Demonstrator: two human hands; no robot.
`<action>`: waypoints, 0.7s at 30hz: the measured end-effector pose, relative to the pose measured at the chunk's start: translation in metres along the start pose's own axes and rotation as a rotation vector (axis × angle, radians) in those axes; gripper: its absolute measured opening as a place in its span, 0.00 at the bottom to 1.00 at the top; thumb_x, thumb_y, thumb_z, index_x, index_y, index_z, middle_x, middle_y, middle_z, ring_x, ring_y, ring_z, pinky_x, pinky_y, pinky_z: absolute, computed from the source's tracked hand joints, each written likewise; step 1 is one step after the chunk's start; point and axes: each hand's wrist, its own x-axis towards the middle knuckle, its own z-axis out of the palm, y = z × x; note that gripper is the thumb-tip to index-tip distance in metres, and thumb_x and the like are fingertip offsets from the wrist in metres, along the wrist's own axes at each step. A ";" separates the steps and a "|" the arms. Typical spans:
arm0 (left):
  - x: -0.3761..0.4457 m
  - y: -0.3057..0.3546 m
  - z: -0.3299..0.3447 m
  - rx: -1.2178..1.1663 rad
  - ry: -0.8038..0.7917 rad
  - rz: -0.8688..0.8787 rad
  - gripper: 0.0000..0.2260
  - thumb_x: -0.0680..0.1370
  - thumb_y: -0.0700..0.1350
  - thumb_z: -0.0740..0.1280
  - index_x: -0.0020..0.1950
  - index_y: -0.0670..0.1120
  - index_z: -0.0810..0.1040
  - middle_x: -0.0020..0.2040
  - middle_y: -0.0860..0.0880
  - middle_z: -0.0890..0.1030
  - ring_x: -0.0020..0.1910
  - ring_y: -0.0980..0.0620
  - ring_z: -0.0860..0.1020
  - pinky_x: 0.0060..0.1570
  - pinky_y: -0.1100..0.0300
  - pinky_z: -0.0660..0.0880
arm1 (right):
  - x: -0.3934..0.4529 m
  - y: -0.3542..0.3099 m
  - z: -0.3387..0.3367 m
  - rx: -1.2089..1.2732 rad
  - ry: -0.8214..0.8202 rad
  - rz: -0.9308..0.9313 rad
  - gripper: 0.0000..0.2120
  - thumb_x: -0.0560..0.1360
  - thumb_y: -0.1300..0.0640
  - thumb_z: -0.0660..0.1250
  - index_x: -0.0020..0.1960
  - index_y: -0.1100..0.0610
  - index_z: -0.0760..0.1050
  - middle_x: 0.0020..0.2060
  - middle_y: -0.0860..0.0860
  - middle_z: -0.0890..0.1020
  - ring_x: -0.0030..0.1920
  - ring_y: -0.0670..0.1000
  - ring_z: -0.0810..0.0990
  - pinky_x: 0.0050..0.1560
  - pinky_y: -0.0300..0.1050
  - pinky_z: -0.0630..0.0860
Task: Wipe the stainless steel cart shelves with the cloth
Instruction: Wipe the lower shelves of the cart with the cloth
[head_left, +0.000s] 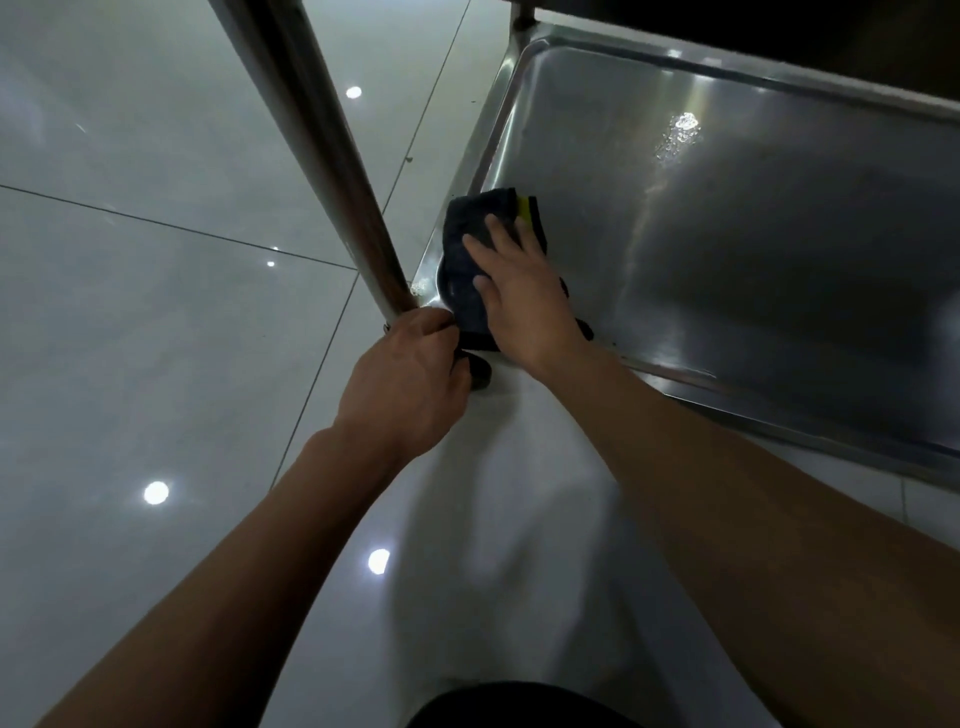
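Dark cloth (470, 270) with a yellow edge lies in the near-left corner of the steel bottom shelf (753, 234), pressed flat under the right hand (519, 296), fingers extended. At eight o'clock, the left hand (405, 384) curls around the cart's post base (387, 291).

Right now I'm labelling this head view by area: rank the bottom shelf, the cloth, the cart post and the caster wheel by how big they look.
1. bottom shelf
2. cart post, though it looms large because it is near the camera
3. cloth, partly under the right hand
4. caster wheel, mostly hidden
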 end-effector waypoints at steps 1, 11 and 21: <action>0.000 -0.001 0.002 0.000 -0.002 -0.001 0.10 0.77 0.43 0.61 0.47 0.41 0.80 0.48 0.48 0.77 0.50 0.48 0.76 0.43 0.47 0.79 | 0.002 0.002 0.002 -0.044 -0.020 -0.022 0.22 0.85 0.56 0.54 0.79 0.51 0.59 0.80 0.51 0.56 0.80 0.58 0.49 0.75 0.57 0.60; 0.002 0.011 -0.002 0.082 -0.044 -0.044 0.09 0.78 0.44 0.64 0.52 0.42 0.80 0.52 0.47 0.78 0.57 0.47 0.74 0.44 0.52 0.76 | -0.014 0.016 0.005 -0.089 0.015 0.053 0.23 0.84 0.57 0.55 0.78 0.51 0.60 0.80 0.52 0.56 0.79 0.57 0.51 0.74 0.57 0.61; 0.028 0.084 0.012 0.153 -0.117 0.121 0.15 0.78 0.47 0.64 0.64 0.48 0.79 0.64 0.47 0.77 0.64 0.42 0.72 0.58 0.42 0.70 | -0.084 0.095 -0.029 -0.005 0.192 0.207 0.21 0.82 0.61 0.59 0.75 0.56 0.68 0.77 0.57 0.63 0.77 0.61 0.59 0.71 0.61 0.66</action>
